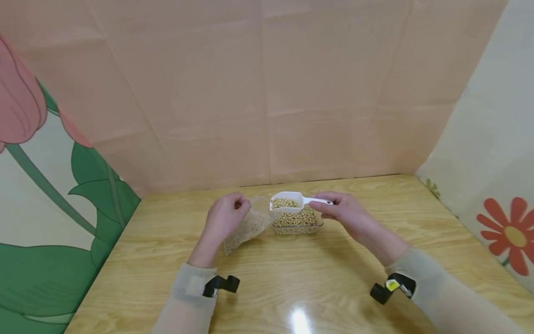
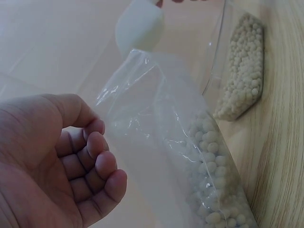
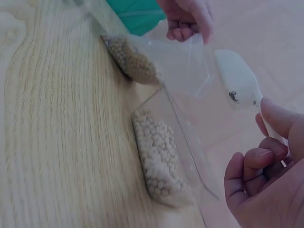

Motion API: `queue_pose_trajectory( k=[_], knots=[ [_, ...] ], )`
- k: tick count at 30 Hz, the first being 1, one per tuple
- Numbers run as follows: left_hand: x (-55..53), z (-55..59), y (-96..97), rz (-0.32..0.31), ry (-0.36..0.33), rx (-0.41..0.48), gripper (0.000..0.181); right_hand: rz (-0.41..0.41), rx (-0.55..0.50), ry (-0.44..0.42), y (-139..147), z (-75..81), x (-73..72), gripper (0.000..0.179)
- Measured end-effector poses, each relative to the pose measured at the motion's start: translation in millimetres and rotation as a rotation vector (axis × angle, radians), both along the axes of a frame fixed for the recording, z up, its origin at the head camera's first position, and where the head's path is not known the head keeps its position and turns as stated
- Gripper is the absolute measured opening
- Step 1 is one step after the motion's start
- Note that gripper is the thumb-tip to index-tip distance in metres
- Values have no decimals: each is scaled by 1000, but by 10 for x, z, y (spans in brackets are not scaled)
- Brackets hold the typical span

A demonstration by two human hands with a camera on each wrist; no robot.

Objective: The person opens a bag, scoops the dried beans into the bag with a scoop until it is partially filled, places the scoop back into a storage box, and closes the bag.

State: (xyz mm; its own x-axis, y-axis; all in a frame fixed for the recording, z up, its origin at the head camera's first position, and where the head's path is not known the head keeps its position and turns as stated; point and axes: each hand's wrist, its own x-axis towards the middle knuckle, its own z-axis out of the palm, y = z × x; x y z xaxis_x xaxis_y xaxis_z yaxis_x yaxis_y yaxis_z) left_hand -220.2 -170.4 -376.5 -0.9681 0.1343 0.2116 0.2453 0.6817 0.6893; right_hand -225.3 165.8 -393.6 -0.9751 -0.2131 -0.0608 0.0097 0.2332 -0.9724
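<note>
My left hand (image 1: 227, 214) pinches the upper edge of a clear plastic bag (image 1: 251, 222), with its fingers curled in. Pale round beans fill the lower part of the bag, which leans on the table. In the right hand (image 1: 340, 209) is a white scoop (image 1: 303, 201), gripped by its handle. A heap of beans (image 1: 284, 203) lies in the scoop, held level close to the bag's mouth and over a clear box (image 1: 297, 230) of beans. From the right wrist view, the scoop's underside (image 3: 237, 78) shows beside the bag's opening (image 3: 192, 66).
The wood-grain table (image 1: 267, 283) runs back to a pink cloth (image 1: 267, 102). Painted panels stand at both sides, a tulip (image 1: 18, 93) on the left and a red flower (image 1: 513, 235) on the right. Each wrist wears a small black camera.
</note>
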Motion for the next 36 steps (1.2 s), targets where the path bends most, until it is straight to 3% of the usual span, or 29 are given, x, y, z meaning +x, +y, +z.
queue_pose_trajectory(
  k=[10,18,23,30,36],
  knots=[
    [10,10,16,8,-3,2,22,-7,169,47,-229,130,-64,47],
    [19,24,19,16,-8,-7,22,40,371,216,-410,314,-65,40],
    [23,34,21,19,-5,-12,21,67,426,324,-492,413,-32,29],
    [23,30,18,8,-7,-9,21,71,512,429,-556,532,27,26],
    [20,25,13,12,-10,-4,21,71,524,476,-525,607,60,25]
  ],
)
